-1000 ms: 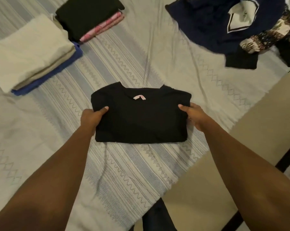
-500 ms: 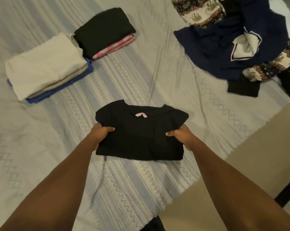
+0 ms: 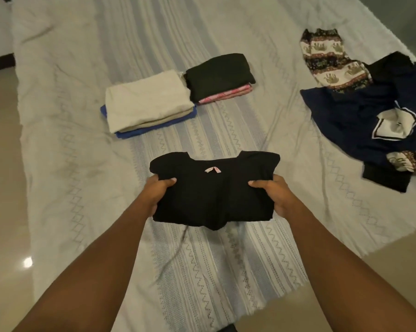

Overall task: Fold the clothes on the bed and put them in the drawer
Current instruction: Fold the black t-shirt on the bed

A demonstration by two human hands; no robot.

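You have the folded black knit top with a small pink neck label (image 3: 214,195) gripped at both sides. Your left hand (image 3: 158,195) curls round its left edge, thumb on top and fingers underneath. Your right hand (image 3: 274,197) does the same on the right edge. The top sits in front of you over the pale striped, zigzag-stitched bedspread (image 3: 82,164), and its lower middle sags between your hands, so it looks raised off the cover rather than lying flat.

The folding of this piece looks finished, and the step in hand is carrying it to a pile. Two piles lie further up the bed: a cream folded cloth on a blue one (image 3: 147,101), and just beside it a dark folded garment on a pink one (image 3: 217,77). To your right, well apart from them, a loose navy garment with a white collar (image 3: 350,116) and elephant-print patterned trousers (image 3: 329,58) are not yet folded.

For the next move, hold both edges level so the layers do not slip open, and set the top down square on a pile. No drawer is in view.
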